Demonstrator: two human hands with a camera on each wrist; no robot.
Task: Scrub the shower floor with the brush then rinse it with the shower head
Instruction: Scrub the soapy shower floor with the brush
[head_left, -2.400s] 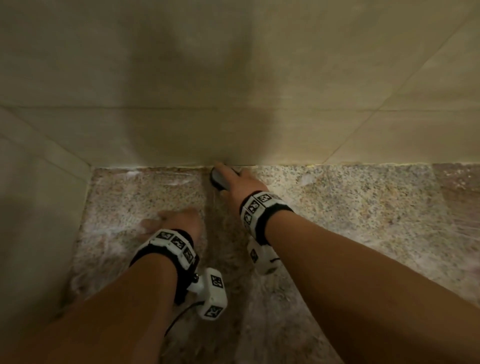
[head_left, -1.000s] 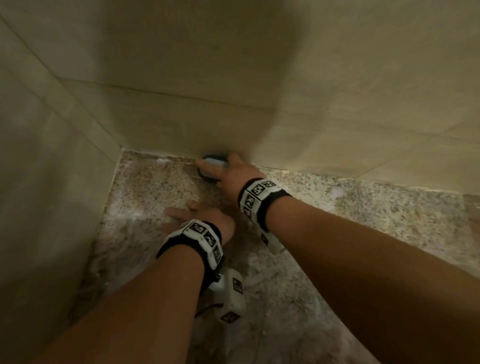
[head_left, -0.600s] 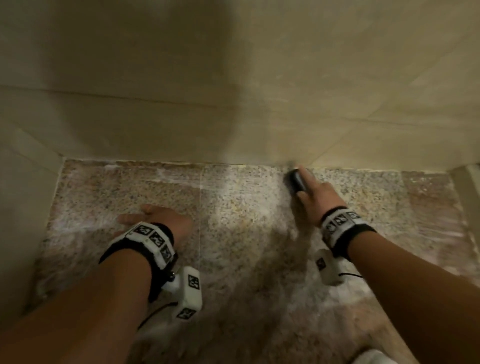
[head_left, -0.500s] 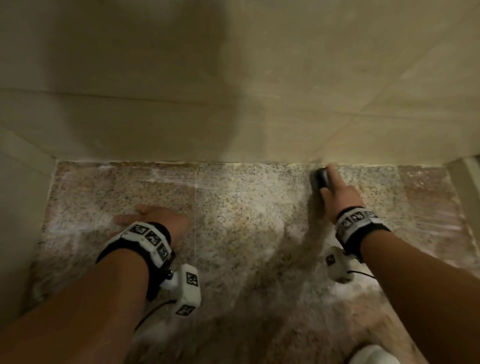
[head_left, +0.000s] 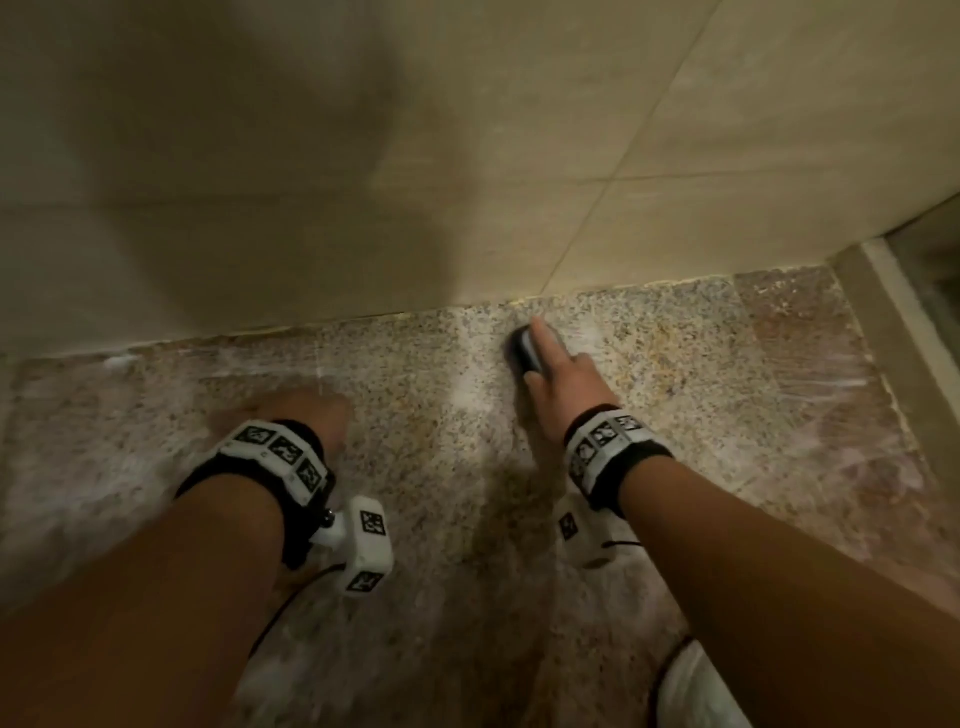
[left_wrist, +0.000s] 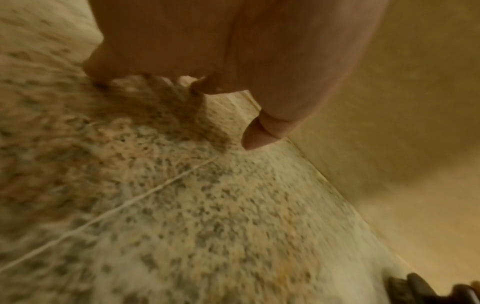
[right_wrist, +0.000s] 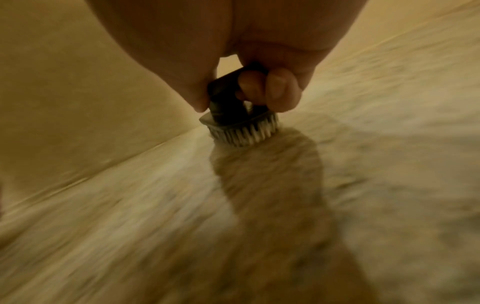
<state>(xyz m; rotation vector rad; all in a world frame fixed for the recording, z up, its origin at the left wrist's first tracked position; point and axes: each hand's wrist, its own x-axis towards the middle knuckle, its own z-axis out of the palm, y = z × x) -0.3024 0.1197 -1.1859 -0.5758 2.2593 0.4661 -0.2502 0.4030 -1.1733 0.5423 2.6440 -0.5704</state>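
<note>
The brush (right_wrist: 240, 121) stood bristles-down on the speckled shower floor (head_left: 701, 405), close to the foot of the tiled wall (head_left: 467, 156), and the right hand (head_left: 558, 371) gripped its dark handle with curled fingers (right_wrist: 276, 90), the forefinger stretched along the top. The left hand (head_left: 311, 415) was braced on the soapy floor well to the left, its fingertips (left_wrist: 255, 135) touching the stone, holding nothing.
</note>
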